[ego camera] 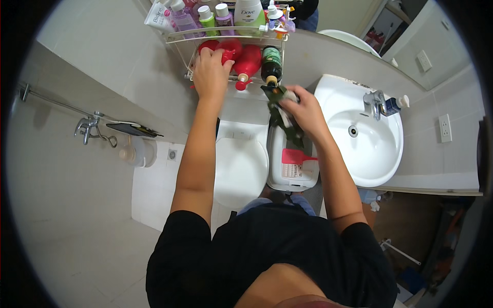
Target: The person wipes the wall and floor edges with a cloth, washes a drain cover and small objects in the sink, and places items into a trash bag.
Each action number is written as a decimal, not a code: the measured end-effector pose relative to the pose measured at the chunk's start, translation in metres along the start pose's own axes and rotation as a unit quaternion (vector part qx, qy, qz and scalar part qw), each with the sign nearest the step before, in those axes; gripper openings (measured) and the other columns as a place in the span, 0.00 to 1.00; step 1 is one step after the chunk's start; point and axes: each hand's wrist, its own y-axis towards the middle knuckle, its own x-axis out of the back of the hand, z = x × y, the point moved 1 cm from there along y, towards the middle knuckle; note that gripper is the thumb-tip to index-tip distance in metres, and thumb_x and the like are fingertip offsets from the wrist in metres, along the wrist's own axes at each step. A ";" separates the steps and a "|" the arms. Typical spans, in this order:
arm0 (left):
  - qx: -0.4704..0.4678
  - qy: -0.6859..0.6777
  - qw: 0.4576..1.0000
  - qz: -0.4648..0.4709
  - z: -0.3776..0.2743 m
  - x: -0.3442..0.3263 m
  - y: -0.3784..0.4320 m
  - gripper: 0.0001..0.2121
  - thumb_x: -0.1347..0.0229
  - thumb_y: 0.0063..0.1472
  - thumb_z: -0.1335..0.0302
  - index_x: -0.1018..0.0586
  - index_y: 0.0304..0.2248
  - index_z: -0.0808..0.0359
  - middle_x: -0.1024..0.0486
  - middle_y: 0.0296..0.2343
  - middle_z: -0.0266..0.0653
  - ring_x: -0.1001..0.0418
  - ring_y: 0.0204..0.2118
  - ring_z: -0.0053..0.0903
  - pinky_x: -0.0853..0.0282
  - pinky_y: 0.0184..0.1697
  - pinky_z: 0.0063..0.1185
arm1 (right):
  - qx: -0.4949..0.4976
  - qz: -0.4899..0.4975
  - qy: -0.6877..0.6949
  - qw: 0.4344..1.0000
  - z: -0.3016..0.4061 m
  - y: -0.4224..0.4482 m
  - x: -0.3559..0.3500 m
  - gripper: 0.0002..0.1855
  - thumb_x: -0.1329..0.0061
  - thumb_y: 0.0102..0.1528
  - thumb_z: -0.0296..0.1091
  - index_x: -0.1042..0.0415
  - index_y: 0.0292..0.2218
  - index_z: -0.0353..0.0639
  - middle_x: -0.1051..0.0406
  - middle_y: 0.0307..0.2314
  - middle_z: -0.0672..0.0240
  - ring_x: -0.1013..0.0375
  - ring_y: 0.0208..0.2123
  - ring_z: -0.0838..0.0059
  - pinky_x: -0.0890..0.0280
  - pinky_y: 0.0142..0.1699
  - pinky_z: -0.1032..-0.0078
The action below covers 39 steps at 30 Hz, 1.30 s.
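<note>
My left hand [211, 73] reaches to the lower tier of a white wire rack [227, 37], with its fingers around the pump end of a red bottle [232, 47]. Part of that bottle is hidden behind my fingers. To its right lies a second red pump bottle [248, 61], its nozzle pointing towards me. Beside that is a dark bottle [272, 63] with a green label. My right hand [304, 109] grips a crumpled dark green and white cloth [284, 115], blurred, just below the dark bottle's neck.
Several toiletry bottles, including a Dove bottle [249, 17], crowd the upper tier. Below are a toilet with its lid down [240, 169] and a lidded grey-white bin [275, 173] bearing a pink scoop [294, 156]. A washbasin [379, 165] with a faucet [374, 103] stands at right.
</note>
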 end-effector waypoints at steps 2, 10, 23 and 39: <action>-0.003 -0.001 0.999 0.039 0.006 -0.005 0.004 0.14 0.42 0.48 0.64 0.22 0.34 0.59 0.31 0.33 0.39 0.29 0.33 0.35 0.33 0.36 0.30 | 0.041 -0.017 0.022 0.999 0.015 0.027 -0.013 0.19 0.50 0.47 0.31 0.32 0.42 0.38 0.28 0.31 0.60 0.29 0.33 0.72 0.36 0.40 0.78; 0.000 -0.094 0.995 0.018 0.019 -0.011 0.007 0.11 0.44 0.48 0.68 0.22 0.33 0.61 0.30 0.30 0.39 0.28 0.30 0.34 0.33 0.35 0.28 | 0.029 0.116 0.121 0.985 0.023 0.119 -0.068 0.24 0.53 0.50 0.25 0.35 0.49 0.50 0.30 0.32 0.66 0.33 0.31 0.80 0.38 0.39 0.82; 0.019 -0.109 0.994 0.013 0.033 -0.012 0.007 0.13 0.43 0.46 0.70 0.22 0.33 0.66 0.29 0.28 0.40 0.30 0.26 0.28 0.32 0.33 0.24 | 0.095 0.090 0.080 0.988 0.011 0.145 -0.090 0.10 0.53 0.51 0.29 0.29 0.37 0.44 0.29 0.26 0.68 0.33 0.27 0.83 0.37 0.32 0.81; 0.064 -0.224 0.972 -0.011 0.021 0.019 -0.015 0.14 0.43 0.52 0.69 0.25 0.38 0.67 0.31 0.36 0.42 0.27 0.34 0.28 0.31 0.38 0.22 | 0.038 0.063 0.096 0.993 0.052 0.047 -0.032 0.07 0.56 0.53 0.26 0.30 0.36 0.41 0.29 0.25 0.70 0.31 0.24 0.83 0.36 0.28 0.84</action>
